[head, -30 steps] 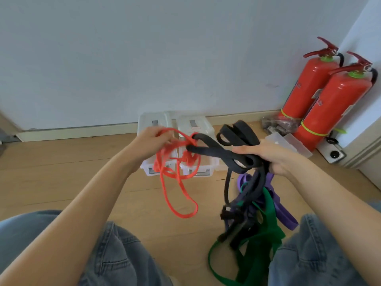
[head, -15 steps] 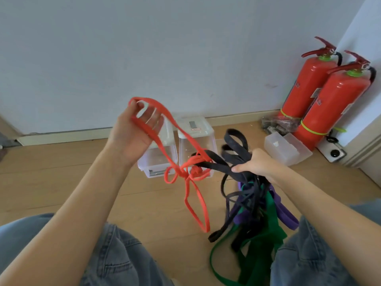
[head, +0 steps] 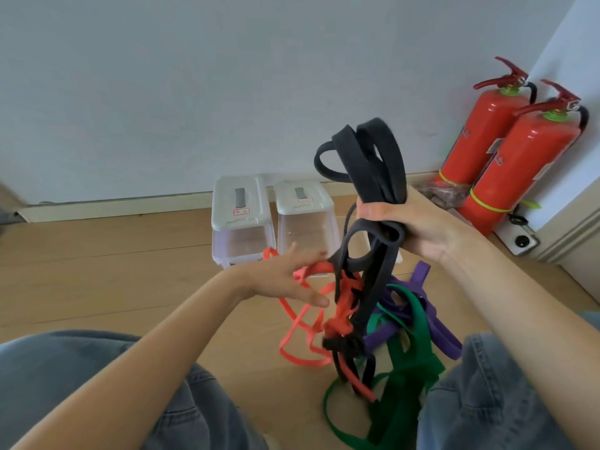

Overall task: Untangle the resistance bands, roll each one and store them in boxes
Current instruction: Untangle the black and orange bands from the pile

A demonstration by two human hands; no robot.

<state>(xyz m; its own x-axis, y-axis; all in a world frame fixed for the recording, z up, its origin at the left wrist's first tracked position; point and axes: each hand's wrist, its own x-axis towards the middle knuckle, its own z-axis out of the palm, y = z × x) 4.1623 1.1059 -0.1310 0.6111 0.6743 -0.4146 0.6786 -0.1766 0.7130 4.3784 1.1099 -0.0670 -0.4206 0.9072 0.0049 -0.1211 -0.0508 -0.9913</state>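
My right hand (head: pixel 412 222) grips a bunch of black bands (head: pixel 373 157) and holds it up above the floor. Their lower loops hang down into a knot with a red band (head: pixel 302 352), a green band (head: pixel 409 362) and a purple band (head: pixel 435 332). My left hand (head: pixel 285 280) reaches toward the tangle with straight, spread fingers. A strand of the red band lies across those fingers. Two clear boxes with white lids (head: pixel 240 216) (head: pixel 303 209) stand side by side on the floor behind the hands.
Two red fire extinguishers (head: pixel 480 141) (head: pixel 519 170) stand in the right corner by the wall. A floor socket (head: pixel 521 241) lies beside them. My knees in jeans (head: pixel 97 384) frame the wooden floor at the bottom.
My right hand has lifted the black bunch higher. My left hand has come down from its raised position, let the red band go, and now lies open against it.
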